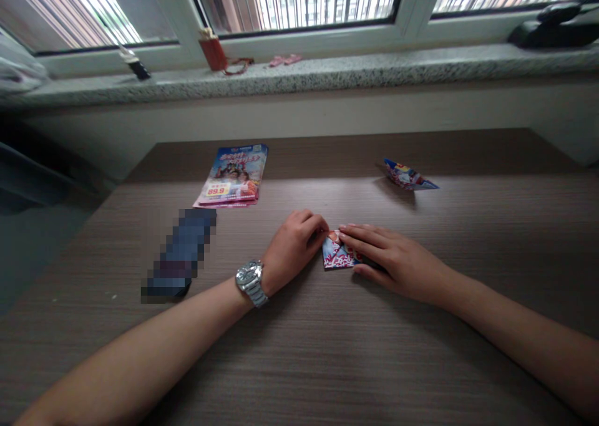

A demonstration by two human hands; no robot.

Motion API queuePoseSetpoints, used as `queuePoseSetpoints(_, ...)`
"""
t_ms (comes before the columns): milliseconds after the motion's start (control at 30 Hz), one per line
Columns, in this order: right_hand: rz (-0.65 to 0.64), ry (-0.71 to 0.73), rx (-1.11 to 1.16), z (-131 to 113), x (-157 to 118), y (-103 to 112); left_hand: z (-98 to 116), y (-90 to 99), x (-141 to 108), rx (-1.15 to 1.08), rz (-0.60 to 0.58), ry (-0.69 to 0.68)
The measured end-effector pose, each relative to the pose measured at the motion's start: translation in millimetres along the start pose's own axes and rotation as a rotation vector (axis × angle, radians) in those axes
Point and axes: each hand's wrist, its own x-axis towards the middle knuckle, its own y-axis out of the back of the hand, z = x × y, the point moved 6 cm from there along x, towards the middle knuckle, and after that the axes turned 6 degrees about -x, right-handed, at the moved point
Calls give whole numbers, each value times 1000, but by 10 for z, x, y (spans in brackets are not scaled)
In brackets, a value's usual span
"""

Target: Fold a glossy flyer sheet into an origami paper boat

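A small square of folded flyer paper (336,257), printed in blue, red and white, lies on the table between my hands. My left hand (296,245), with a metal watch (251,281) on its wrist, has its fingers curled and closed at the paper's upper left corner; the thumb is partly hidden. Stretched out flat, the fingers of my right hand (386,254) rest over the right part of the paper and cover it. Farther back on the right stands a folded paper piece (408,176) with pointed ends, touched by neither hand.
A stack of printed flyers (235,175) lies at the back left of the wooden table (299,363). Nearer me is a dark blurred-out flat object (182,254). On the stone windowsill (374,70) are a red box (213,52), pink items (285,60) and a black object (556,28).
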Motion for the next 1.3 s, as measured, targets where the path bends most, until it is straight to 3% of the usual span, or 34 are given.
queuePoseSetpoints(267,-22,10,-37,-3,-5,-20,3,-4,0,33,-9,-23)
queuePoseSetpoints(433,-25,15,-49,-15,-5,-13,103,12,-10,64,-16,-134)
queuePoseSetpoints(833,-56,-47,-115,87,-1,-13,307,-48,-131,263,-155,-305)
queuePoseSetpoints(1000,-74,-62,-115,159,-9,-21,284,-111,-156,309,-255,-295)
queuePoseSetpoints(1300,-104,-74,-88,181,-33,-42,234,-108,-140,357,-302,-269)
